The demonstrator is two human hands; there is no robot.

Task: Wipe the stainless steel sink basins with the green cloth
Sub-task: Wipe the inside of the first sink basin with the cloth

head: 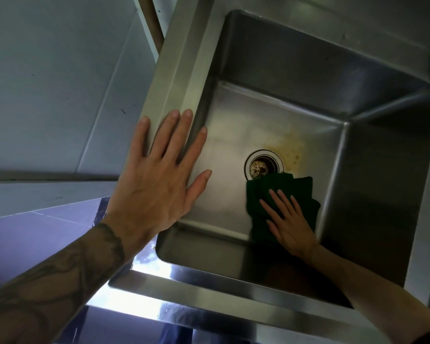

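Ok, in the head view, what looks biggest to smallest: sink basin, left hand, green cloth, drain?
1. sink basin
2. left hand, though it is nearer the camera, so unsure
3. green cloth, partly under the right hand
4. drain

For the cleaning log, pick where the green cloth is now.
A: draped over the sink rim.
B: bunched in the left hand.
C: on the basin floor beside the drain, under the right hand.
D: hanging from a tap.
C: the green cloth lies on the basin floor at the drain, the right hand flat on it; the left hand rests on the sink rim.
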